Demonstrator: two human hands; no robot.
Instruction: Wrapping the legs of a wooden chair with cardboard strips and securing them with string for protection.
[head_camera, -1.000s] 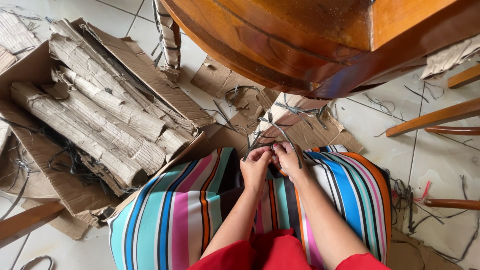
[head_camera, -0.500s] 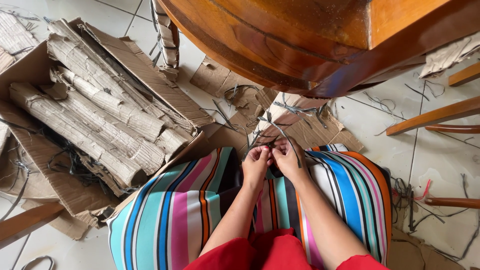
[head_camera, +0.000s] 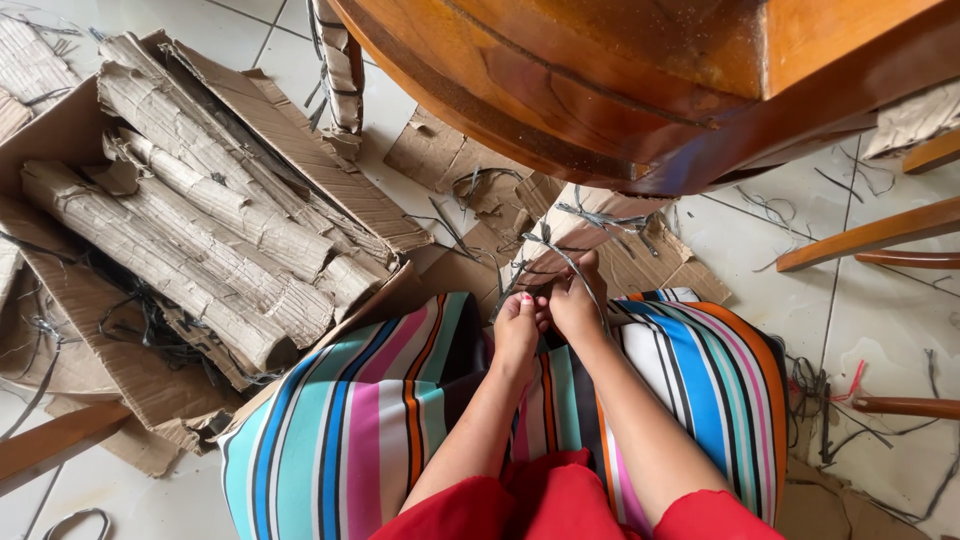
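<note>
- Left hand (head_camera: 516, 330): fingers curled nearly closed, tips pinched against the thin grey strap (head_camera: 560, 255) above the lap; knuckles touch the other hand.
- Right hand (head_camera: 575, 305): likewise nearly closed, fingers pinched on the same strap, which arcs up from the fingertips and bends back down along the right wrist.
- Wooden furniture (head_camera: 620, 90): large, curved, orange-brown, overhanging the scene at top, directly above the hands.
- Striped skirt (head_camera: 350, 420): covers the lap in turquoise, pink, white, blue and orange bands; both forearms rest over it, red sleeves at the bottom edge.
- Cardboard box (head_camera: 300, 150): flattened open on the left, well apart from the hands, holding a stack of cardboard rolls (head_camera: 190, 240) lying side by side, tilted diagonally.
- Floor (head_camera: 880, 310): pale tiles, strewn with torn cardboard pieces (head_camera: 640, 260) just beyond the hands and loose strap scraps (head_camera: 830, 400) on the right.
- Wooden slats (head_camera: 870, 235): lying on the tiles at right, clear of the hands.
- The strap is held between the two hands, in front of the knees, over the cardboard pieces.
</note>
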